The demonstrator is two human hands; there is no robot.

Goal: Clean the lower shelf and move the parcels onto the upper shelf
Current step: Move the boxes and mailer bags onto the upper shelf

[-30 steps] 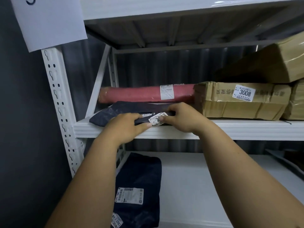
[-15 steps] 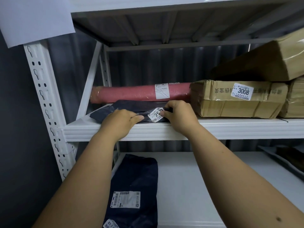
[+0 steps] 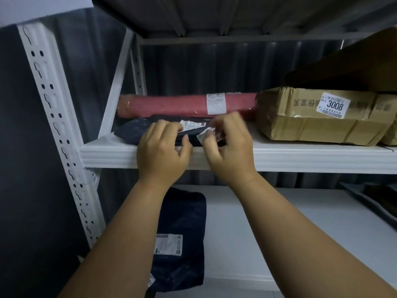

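Observation:
A flat dark blue parcel [image 3: 132, 131] with white labels lies at the left of the upper shelf [image 3: 311, 156]. My left hand [image 3: 162, 153] grips its front edge, fingers on top and thumb below. My right hand [image 3: 231, 151] pinches the same edge at a small white label [image 3: 205, 134], and its fingers are blurred. A second dark blue parcel [image 3: 182, 229] with a white shipping label lies flat at the left of the lower shelf [image 3: 290, 237], partly hidden by my left forearm.
Behind the held parcel lies a pink roll [image 3: 169, 104]. To the right stands a taped cardboard box [image 3: 300, 125] labelled 3008, with another box [image 3: 354, 65] leaning above it. A white perforated post [image 3: 53, 117] frames the left side. A dark tray [image 3: 373, 198] sits at lower right.
The camera has moved closer and tilted down. Both hands have drawn back a little to the parcel's front edge, and the right fingers now curl around the small label.

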